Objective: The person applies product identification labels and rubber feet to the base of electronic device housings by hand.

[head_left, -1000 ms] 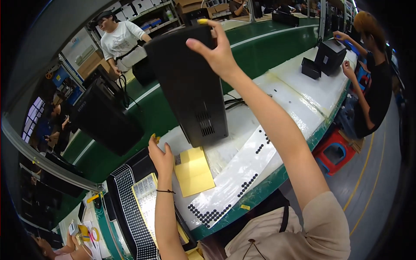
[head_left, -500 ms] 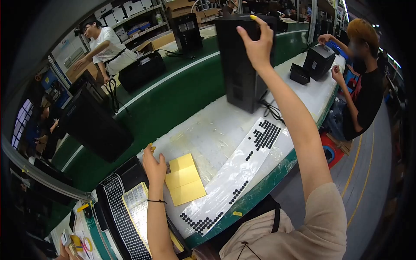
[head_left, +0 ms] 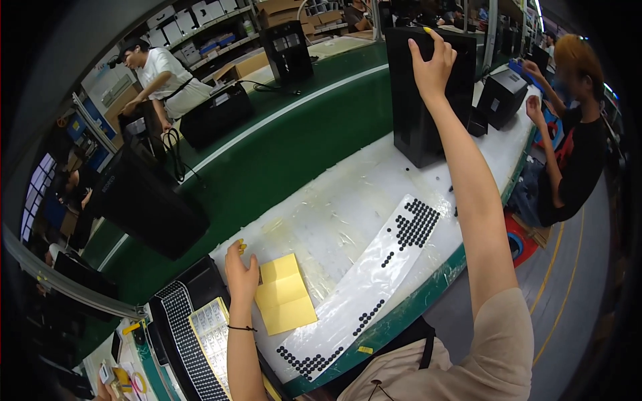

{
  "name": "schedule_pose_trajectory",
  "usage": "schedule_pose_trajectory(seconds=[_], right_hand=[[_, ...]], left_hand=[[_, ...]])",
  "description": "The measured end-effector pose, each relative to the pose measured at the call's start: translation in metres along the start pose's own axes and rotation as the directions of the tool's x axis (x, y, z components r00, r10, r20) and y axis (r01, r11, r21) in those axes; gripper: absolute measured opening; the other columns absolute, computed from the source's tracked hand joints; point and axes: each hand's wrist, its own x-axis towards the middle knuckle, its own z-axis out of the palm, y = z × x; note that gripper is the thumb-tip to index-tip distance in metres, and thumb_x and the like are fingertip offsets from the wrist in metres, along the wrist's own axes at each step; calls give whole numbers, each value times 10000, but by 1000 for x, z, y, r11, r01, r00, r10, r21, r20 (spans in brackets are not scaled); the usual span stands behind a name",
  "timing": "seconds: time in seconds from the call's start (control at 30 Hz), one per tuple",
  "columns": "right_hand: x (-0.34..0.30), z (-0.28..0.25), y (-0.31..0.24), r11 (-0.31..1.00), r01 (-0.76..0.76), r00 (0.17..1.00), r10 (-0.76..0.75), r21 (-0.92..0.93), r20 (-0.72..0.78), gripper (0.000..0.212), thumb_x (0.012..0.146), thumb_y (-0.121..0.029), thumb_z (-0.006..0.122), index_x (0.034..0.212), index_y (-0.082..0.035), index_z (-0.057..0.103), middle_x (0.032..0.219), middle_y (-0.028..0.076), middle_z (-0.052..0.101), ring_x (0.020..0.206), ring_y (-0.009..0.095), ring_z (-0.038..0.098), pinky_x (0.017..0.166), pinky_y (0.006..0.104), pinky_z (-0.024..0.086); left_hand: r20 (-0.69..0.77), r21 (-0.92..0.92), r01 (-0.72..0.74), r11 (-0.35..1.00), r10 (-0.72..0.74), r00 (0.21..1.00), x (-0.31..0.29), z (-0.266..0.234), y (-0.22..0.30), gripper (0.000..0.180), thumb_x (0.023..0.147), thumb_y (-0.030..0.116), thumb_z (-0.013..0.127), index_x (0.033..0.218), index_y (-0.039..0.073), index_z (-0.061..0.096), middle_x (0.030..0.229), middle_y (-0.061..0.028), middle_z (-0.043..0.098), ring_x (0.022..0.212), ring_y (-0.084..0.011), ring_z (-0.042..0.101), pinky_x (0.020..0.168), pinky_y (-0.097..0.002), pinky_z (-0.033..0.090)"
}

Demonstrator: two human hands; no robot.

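Where a tall, black, box-shaped case (head_left: 416,120) is stood upright just beyond the right hand (head_left: 435,72), on the white-covered table (head_left: 338,194), its top is met by spread fingers, grip unclear; by the farther, half-open left hand (head_left: 242,275), nothing is visibly held.

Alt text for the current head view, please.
A person's right hand is at the top of a tall black case on a white bench, while the left hand is open near a yellow sheet. A dotted strip lies to its right; a co-worker sits at right.
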Motion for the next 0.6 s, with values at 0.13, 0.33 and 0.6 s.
schedule_pose_trajectory(seconds=[0.13, 0.33, 0.6], right_hand=[[-2, 2, 1, 987, -57, 997, 63, 153, -34, 453, 856, -337, 709, 1205, -91, 556, 1032, 123, 579, 994, 302, 493, 911, 393, 394], [-19, -2, -8, 975, -128, 991, 134, 180, -25, 482, 864, -348, 700, 1198, -47, 525, 1108, 150, 577, 1050, 333, 495, 942, 401, 380], [-3, -16, -4, 992, -114, 986, 121, -60, 119, 564, 805, -359, 758, 1204, -46, 513, 1074, 198, 608, 1028, 371, 578, 898, 429, 434]], left_hand=[[26, -5, -4, 1000, 4, 1000, 0, -2, -4, 425, 806, 26, 622, 1210, -24, 501, 1137, -221, 592, 1082, -378, 563, 918, -434, 450], [44, 31, -17, 999, 16, 999, 3, -5, -4, 408, 834, 28, 609, 1224, -30, 505, 1171, -206, 587, 1097, -339, 575, 941, -378, 450], [44, 22, -67, 997, 66, 997, 2, -2, 1, 389, 807, 32, 631, 1175, -21, 517, 1094, -224, 590, 1044, -389, 567, 896, -406, 457]])
